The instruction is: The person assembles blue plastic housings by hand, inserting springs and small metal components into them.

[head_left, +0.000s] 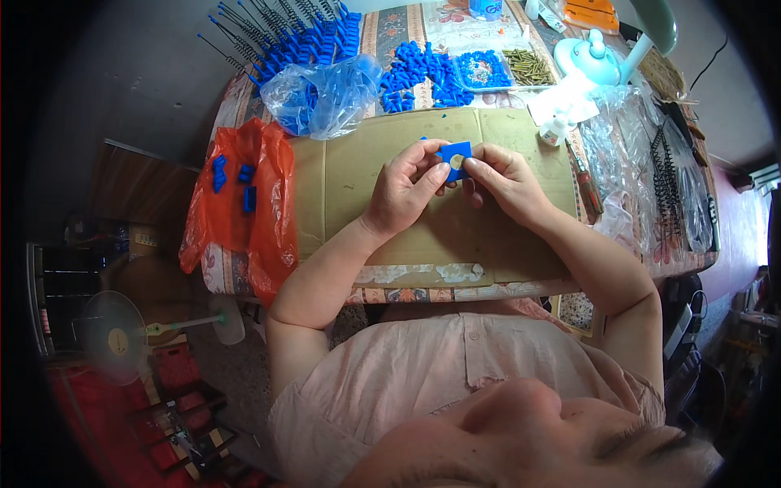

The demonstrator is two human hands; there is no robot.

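Both hands are raised together over the middle of the table (521, 286), and one small blue plastic piece (455, 156) is pinched between them. The left hand (407, 189) is closed around the piece's left edge, with the thumb pressed against its front face. The right hand (503, 177) is closed on the right edge, its fingertips touching the piece beside a small pale round spot on the face. The piece is held just above a flat sheet of brown cardboard (342, 183) that is spread across the table.

Behind the cardboard, a loose heap of blue plastic parts (419, 75) is piled near the far edge, and a clear plastic bag (324, 96) holding more blue parts is set just to its left. Further left and back, a row of blue parts with thin dark rods (277, 37) is fanned out. A clear tray (484, 70) of small blue bits and a batch of brass-coloured screws (527, 67) are placed side by side to the right of the heap. An orange plastic bag (244, 203) is draped over the table's left edge, with a few blue parts lying on it. A screwdriver (586, 177) is laid near the right hand, and a pale green desk lamp (598, 57) is stood at the far right. Dark coiled springs (669, 175) are seen on clear plastic wrapping at the right edge.
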